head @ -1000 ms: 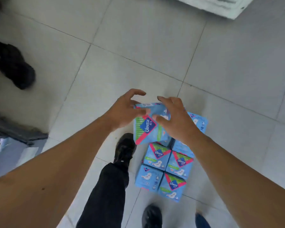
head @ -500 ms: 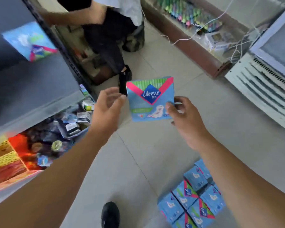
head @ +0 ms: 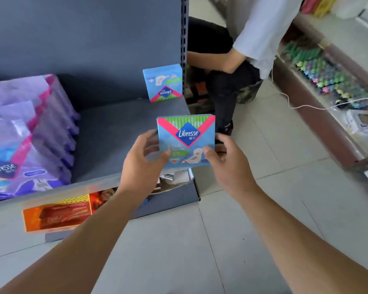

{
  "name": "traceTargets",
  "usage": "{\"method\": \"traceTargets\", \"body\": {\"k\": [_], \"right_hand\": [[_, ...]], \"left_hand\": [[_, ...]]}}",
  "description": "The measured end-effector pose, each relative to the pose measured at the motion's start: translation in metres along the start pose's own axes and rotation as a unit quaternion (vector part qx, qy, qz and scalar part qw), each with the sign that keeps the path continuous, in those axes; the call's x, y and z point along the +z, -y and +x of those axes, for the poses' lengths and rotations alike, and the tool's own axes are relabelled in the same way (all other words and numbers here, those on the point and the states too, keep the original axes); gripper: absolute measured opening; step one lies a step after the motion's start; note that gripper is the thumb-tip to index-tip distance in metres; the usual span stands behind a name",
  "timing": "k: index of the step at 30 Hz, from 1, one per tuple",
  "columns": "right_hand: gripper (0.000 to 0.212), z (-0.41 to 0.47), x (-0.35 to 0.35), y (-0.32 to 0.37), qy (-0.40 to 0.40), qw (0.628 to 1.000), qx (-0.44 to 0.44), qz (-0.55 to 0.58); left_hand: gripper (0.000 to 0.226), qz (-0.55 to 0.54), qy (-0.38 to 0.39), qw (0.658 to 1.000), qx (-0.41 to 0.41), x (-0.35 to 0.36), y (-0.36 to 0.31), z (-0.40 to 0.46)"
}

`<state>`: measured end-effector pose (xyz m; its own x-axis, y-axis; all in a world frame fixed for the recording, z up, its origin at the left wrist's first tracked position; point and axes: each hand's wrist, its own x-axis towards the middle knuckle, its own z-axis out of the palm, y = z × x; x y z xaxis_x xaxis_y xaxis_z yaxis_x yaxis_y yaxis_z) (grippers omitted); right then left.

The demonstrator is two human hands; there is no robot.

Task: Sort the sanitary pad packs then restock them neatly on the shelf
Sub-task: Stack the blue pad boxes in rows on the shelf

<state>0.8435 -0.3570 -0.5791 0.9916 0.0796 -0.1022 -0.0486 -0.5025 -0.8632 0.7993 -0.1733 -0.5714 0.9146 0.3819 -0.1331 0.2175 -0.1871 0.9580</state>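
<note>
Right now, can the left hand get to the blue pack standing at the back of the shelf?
Probably not yet: the left hand and right hand both hold the blue Libresse pack. The shelf leading to the standing pack looks bare.

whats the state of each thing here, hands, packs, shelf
left hand: holds the blue pack's left edge
right hand: holds the blue pack's right edge, thumb on its front
blue pack: held upright off the shelf, logo right way up
shelf pack: stands at the shelf's back right corner, logo upside down
purple packs: in a leaning row on the shelf's left
shelf: middle bare
</note>
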Motion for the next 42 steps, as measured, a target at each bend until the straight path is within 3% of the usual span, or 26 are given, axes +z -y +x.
{"method": "traceTargets", "body": {"k": [10,20,34,42], "right_hand": [[0.039,0.097,0.046,-0.004,0.041,0.997,-0.038,-0.044],[0.039,0.174,0.064,-0.018,0.032,0.995,-0.078,-0.050],[0.036,0.227,0.092,-0.018,-0.014,0.994,-0.103,-0.046],[0.034,0.234,0.092,-0.014,-0.008,0.993,-0.095,-0.064]], "left_hand": [[0.044,0.026,-0.083,0.996,-0.022,0.009,0.028,0.082],[0.046,0.037,-0.108,0.993,0.005,0.029,0.041,0.152],[0.044,0.092,-0.160,0.982,0.026,0.041,0.043,0.200],[0.030,0.125,-0.160,0.979,0.012,0.041,0.049,0.213]]}}
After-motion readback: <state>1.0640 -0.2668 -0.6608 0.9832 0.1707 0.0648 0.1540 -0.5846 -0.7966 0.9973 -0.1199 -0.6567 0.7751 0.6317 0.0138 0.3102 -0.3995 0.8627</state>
